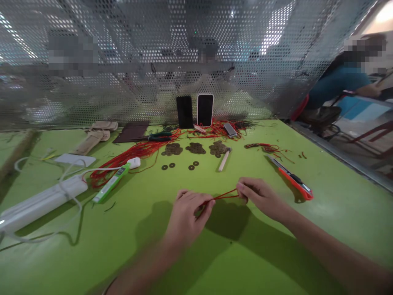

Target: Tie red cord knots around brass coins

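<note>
A red cord [225, 194] stretches in a narrow loop between my two hands, above the green table. My left hand [188, 213] pinches one end of it between thumb and fingers. At the other end, my right hand [256, 194] grips the cord with closed fingertips. Beyond the hands lie several loose coins with holes [191, 167] and three piles of such coins [195, 148]. A small hammer [225, 159] with a pale handle rests beside the right pile. To the right is an orange utility knife [291, 176] with its blade pointing away.
A white power strip [44, 200] with cables and a green pen-like tool [112, 182] lie at left. Behind are a red cord bundle [132, 157], pliers [159, 136], two upright phones [205, 110] and a perforated metal screen [138, 82]. A person [337, 86] sits beyond the right edge.
</note>
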The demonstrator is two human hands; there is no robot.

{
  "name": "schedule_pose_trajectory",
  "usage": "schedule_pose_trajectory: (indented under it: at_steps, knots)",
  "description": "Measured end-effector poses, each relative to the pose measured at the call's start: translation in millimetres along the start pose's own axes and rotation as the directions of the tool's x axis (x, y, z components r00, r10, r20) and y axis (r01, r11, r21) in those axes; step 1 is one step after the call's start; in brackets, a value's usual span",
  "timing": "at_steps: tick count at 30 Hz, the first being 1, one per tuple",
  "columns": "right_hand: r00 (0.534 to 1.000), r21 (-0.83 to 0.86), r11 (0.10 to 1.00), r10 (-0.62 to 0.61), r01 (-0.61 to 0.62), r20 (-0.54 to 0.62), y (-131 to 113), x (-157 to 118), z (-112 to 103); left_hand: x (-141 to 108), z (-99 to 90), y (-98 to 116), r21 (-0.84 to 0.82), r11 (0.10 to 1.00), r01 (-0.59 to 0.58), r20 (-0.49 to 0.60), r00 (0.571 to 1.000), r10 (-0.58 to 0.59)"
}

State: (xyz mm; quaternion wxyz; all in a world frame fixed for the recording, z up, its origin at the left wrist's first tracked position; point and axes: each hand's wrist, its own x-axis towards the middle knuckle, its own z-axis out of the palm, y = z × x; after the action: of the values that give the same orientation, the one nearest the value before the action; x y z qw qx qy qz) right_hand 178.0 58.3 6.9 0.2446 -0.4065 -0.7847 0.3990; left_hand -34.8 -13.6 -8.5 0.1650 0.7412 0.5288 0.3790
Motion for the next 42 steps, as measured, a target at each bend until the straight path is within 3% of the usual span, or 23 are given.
schedule_pose_trajectory:
  at_steps: [2,4,7,11,18,28,42]
  knots:
    - [0.992,0.002,0.999,-0.053,0.053,-0.117,-0.4,-1.2,2.9,0.0,-0.1,0.7,-0.001,1.0,0.006,0.004,1.0,-0.006]
    - [0.972,-0.087,0.984,-0.167,0.155,-0.164,-2.1,-3.3,7.4,-0.7,1.1,1.7,-0.009,1.0,0.009,0.03,1.0,-0.008]
    - [0.942,-0.295,0.902,-0.335,0.316,-0.017,-5.1,-6.4,16.1,-2.7,4.7,3.2,-0.035,0.999,-0.009,0.08,0.997,0.012]
    - [0.889,-0.418,0.786,-0.422,0.456,0.177,-6.4,-7.9,25.7,-4.0,7.5,5.7,-0.036,0.999,-0.026,0.145,0.989,0.031]
    - [0.865,-0.457,0.737,-0.465,0.497,0.19,-2.7,-7.4,25.9,-1.8,3.3,8.4,-0.004,1.0,0.003,0.188,0.982,-0.002]
    - [0.95,-0.268,0.913,-0.279,0.308,0.143,-3.7,-4.8,12.6,4.2,-2.6,4.0,-0.008,0.996,0.094,0.126,0.988,-0.092]
    - [0.982,-0.13,0.975,-0.169,0.18,0.089,-1.5,-3.0,5.5,5.8,-4.5,3.9,-0.01,0.992,0.127,0.06,0.99,-0.127]
